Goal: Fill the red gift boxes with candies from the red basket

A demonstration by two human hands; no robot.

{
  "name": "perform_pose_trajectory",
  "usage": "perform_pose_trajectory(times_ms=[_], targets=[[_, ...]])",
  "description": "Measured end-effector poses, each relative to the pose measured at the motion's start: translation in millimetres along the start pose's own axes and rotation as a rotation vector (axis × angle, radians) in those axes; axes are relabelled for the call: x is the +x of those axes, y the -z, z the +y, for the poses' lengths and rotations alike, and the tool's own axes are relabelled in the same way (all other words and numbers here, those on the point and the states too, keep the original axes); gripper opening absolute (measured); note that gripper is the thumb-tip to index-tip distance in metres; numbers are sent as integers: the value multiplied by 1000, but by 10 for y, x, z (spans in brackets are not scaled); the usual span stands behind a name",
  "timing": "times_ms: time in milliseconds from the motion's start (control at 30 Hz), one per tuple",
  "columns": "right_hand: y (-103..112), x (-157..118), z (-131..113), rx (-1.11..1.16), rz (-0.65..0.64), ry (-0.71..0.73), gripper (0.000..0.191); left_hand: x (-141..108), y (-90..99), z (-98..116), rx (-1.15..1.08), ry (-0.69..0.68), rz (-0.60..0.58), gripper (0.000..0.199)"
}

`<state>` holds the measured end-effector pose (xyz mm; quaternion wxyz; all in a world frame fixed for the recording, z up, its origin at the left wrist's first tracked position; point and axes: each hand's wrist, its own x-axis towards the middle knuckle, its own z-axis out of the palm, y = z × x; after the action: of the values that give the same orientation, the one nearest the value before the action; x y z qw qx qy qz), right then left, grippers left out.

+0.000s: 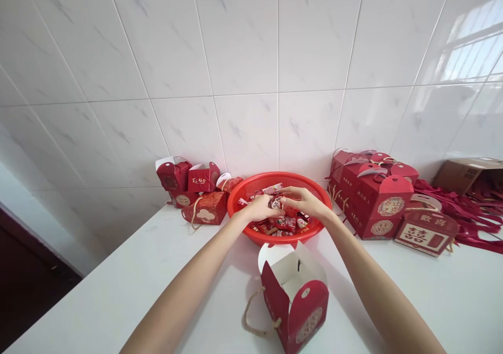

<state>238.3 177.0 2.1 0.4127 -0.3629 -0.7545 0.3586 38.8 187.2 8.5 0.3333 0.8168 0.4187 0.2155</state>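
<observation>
tiled wall (251, 129) behind white table (157, 275). red basket (255, 183) of sweets (288, 224) near wall; left hand (262, 208) and right hand (306, 202) over them, red packet (276, 202) between the two. fingers curved, slightly parted; cannot tell which pinch it. open box (296, 312) before basket.

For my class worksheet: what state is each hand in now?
Left hand: at a red packet; grip cannot be told.
Right hand: at that packet too; grip cannot be told.

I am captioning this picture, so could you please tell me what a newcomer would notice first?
Probably the red basket of wrapped sweets at the centre, with the left hand and right hand over them. Next, the open red box in front, and the stacked boxes to the right.
</observation>
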Motion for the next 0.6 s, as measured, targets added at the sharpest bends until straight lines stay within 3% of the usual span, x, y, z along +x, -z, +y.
perform_pose_trajectory(times_ms=[100,233,400,600], targets=[[7,-20,-24,49,-60,8,29,9,0,-20,64,-45,-12,43],[18,-30,-45,65,100,-22,22,32,-12,-66,35,-28,56,69],[46,-29,-40,244,375,-128,25,58,-42,-45,-68,-1,132,66],[62,-35,-30,493,431,-271,28,48,-34,-10,-25,-5,170,53]])
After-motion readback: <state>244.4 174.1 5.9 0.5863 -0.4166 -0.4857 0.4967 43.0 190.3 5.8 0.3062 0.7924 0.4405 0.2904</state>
